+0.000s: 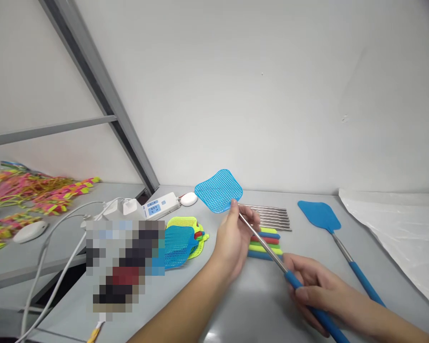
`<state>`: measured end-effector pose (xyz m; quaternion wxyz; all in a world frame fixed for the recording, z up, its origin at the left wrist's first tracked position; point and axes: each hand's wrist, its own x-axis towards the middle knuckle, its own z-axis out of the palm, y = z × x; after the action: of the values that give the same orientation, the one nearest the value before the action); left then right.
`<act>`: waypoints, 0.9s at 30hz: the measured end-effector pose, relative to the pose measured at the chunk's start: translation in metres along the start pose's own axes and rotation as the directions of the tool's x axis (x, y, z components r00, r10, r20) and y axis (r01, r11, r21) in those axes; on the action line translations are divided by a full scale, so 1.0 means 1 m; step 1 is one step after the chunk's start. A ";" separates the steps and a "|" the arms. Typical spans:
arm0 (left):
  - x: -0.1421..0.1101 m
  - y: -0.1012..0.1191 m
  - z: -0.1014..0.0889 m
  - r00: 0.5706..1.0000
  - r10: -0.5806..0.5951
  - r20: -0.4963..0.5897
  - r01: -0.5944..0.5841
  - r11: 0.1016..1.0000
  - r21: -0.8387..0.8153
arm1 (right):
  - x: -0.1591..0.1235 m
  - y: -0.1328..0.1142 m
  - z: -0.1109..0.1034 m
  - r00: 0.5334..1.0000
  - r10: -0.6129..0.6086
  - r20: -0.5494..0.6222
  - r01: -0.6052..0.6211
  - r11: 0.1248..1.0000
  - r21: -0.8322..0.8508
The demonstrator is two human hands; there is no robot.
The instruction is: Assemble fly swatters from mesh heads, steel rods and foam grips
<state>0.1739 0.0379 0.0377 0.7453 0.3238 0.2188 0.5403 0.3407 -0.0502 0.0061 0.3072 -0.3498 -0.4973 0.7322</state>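
Observation:
A fly swatter with a blue mesh head (219, 190) is held up at a slant above the table. My left hand (234, 238) pinches it where the head meets the steel rod. Around its blue handle, at the lower end of the rod, my right hand (318, 286) is closed. Behind my hands lie several bare steel rods (273, 216) side by side, with a row of coloured handle grips (264, 241) in front of them. Loose blue and yellow swatter heads (178, 245) are piled to the left. Another blue fly swatter (318, 215) rests on the table at the right.
A white power strip (160, 206) with plugs and cables stands at the back left, beside a white rounded device (189, 199). Bright coloured items (39, 190) lie farther left, past a metal frame post (123, 128). White sheeting (393, 224) covers the right edge. One patch is pixelated.

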 end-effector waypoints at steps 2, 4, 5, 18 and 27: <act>-0.006 -0.007 0.004 0.993 -0.074 0.095 0.068 0.996 0.061 | 0.002 -0.002 0.003 0.999 -0.030 0.013 0.030 0.998 0.059; -0.012 -0.014 0.007 0.966 -0.170 0.195 0.143 0.979 0.148 | 0.004 -0.005 0.006 0.995 -0.067 -0.080 0.074 0.993 0.087; -0.015 -0.017 0.008 0.947 -0.219 0.235 0.176 0.965 0.193 | 0.004 -0.006 0.007 0.988 -0.071 -0.135 0.084 0.992 0.098; -0.018 -0.018 0.011 0.947 -0.215 0.240 0.129 0.935 0.330 | 0.007 -0.012 0.004 0.975 -0.076 -0.207 0.096 0.992 0.087; 0.002 0.011 0.004 0.987 0.159 -0.020 -0.154 0.975 0.160 | 0.008 -0.015 0.007 0.988 -0.048 -0.145 0.051 0.998 0.022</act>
<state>0.1703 0.0412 0.0483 0.6688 0.3892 0.2469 0.5833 0.3320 -0.0423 0.0205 0.3649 -0.3853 -0.4729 0.7034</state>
